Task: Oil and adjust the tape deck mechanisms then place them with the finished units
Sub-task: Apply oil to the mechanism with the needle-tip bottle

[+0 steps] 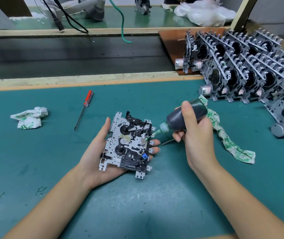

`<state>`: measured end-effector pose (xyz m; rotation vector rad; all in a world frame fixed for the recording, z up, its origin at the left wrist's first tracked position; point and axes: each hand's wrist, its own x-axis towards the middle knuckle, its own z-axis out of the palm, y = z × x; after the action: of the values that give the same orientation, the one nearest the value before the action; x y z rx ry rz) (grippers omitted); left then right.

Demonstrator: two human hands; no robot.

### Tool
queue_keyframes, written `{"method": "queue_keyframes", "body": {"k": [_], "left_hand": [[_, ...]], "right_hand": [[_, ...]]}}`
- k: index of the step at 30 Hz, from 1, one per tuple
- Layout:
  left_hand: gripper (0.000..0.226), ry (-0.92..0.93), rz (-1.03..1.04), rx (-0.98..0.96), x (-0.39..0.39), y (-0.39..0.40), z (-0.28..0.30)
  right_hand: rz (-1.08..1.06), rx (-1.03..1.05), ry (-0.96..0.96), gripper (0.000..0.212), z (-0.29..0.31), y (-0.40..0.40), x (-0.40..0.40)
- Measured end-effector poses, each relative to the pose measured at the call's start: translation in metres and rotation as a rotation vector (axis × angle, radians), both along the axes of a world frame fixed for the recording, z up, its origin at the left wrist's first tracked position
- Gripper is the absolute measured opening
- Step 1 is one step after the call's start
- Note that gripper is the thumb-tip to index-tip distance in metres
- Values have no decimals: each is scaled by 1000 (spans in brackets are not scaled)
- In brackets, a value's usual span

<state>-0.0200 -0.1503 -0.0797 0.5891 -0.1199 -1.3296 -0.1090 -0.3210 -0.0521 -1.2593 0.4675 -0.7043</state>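
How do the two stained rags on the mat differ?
The left rag is crumpled into a compact wad, lying alone beside the screwdriver. The right rag is stretched out long, partly behind the right hand and oil bottle. Both are white with green stains.

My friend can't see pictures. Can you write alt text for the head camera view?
A right hand tips a dark oil bottle onto a metal tape deck mechanism held in the left hand, over a green table. A red-handled screwdriver lies left; rows of finished units stand right.
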Motion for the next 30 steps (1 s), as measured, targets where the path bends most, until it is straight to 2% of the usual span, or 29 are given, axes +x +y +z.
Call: {"method": "queue_keyframes", "body": {"k": [3, 8, 10, 12, 15, 17, 20, 24, 30], "left_hand": [[83, 3, -14, -1, 1, -1, 0], [85, -10, -28, -14, 0, 0, -2], [84, -24, -30, 4, 0, 0, -2], [84, -27, -31, 21, 1, -1, -1], [83, -20, -56, 17, 1, 1, 5], [83, -12, -91, -12, 0, 2, 9], [86, -5, -139, -69, 1, 5, 13], [84, -81, -163, 22, 3, 9, 8], [74, -171, -199, 210, 0, 9, 18]], "right_hand": [[23, 1, -21, 29, 4, -1, 0], [51, 188, -74, 43, 8, -9, -1], [51, 201, -68, 47, 8, -15, -1], [55, 81, -1, 49, 7, -20, 0], [95, -222, 121, 33, 1, -25, 1], [138, -408, 183, 35, -5, -28, 3], [200, -507, 208, 36, -13, -28, 4], [213, -828, 446, 37, -19, -28, 3], [116, -1052, 632, 53, -3, -34, -7]]}}
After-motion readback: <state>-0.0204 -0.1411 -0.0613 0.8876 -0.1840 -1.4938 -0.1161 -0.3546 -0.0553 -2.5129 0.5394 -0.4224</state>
